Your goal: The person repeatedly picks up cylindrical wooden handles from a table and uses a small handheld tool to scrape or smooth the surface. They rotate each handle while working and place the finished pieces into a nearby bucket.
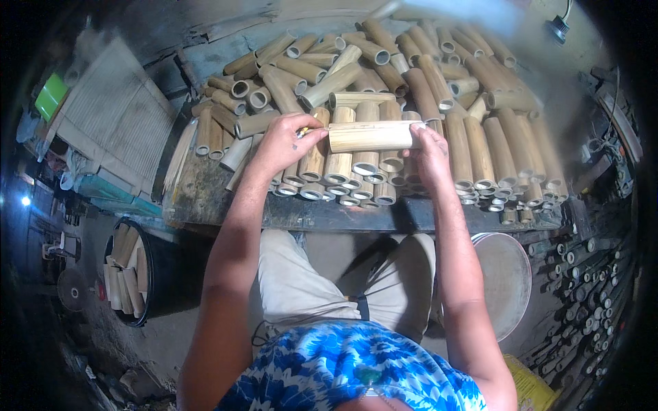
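A pale length of bamboo [372,137] lies level across the middle, held above the piled tubes, with a lengthwise line near its upper edge. My right hand [430,152] is closed round its right end, thumb on the front. At the left end, my left hand [293,140] is closed in a pinch, its fingertips touching or very near the bamboo. A thin yellow thing [304,130], perhaps a pencil, shows between those fingers; most of it is hidden. Just below both hands, cut bamboo tubes [366,159] lie stacked with their open ends toward me.
A large heap of bamboo tubes [336,83] covers the dark workbench [205,198]. On the left stands a black bin [171,274] with bamboo pieces inside. A round pale container [504,284] is by my right arm. More tubes [582,301] are stacked at far right.
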### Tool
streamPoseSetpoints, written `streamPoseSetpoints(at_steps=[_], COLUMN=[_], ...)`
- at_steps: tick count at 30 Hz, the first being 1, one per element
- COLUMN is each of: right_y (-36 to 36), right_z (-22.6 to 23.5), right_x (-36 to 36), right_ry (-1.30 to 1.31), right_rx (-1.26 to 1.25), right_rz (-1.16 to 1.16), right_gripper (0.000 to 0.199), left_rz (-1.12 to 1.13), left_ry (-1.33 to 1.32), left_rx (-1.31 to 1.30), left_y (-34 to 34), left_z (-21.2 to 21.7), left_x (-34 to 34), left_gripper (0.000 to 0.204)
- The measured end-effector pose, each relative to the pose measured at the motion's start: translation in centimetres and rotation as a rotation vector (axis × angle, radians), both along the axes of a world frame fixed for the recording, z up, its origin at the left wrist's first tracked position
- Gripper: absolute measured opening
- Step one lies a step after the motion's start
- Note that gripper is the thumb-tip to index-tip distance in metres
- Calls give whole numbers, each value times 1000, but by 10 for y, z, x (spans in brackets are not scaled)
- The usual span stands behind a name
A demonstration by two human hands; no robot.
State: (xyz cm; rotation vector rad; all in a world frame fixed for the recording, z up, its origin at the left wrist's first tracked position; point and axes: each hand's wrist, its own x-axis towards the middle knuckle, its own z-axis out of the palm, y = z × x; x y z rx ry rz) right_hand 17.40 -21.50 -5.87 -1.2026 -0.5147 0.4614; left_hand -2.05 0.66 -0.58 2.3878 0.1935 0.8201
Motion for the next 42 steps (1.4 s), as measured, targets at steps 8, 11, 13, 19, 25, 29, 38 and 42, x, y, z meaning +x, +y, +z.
streamPoseSetpoints(at_steps=[8,11,13,19,25,29,38,42], right_y=[-2,-3,-3,-3,-2,-1,-1,-3], right_z=[1,3,3,4,3,1,0,2], right_x=[-1,-3,-3,-4,-5,-4,-2,-4], right_ry=[9,-2,-6,-22,-40,-32,-14,-23], right_rx=[14,8,24,-27,15,-9,12,-22], right_rz=[11,4,22,-4,-1,2,24,14], right_gripper=[29,29,29,31,30,30,29,31], left_rz=[37,-27,-110,-227,-135,-114,-150,-215], left_ry=[-23,26,-7,59,137,109,179,74], left_rx=[40,-340,-435,-514,-430,-300,-352,-530], left_y=[-3,-7,-12,-24,-28,-26,-24,-27], left_z=[4,10,13,14,6,4,6,12], left_x=[0,2,7,25,34,36,37,42], left_gripper=[22,27,28,22,15,15,14,13])
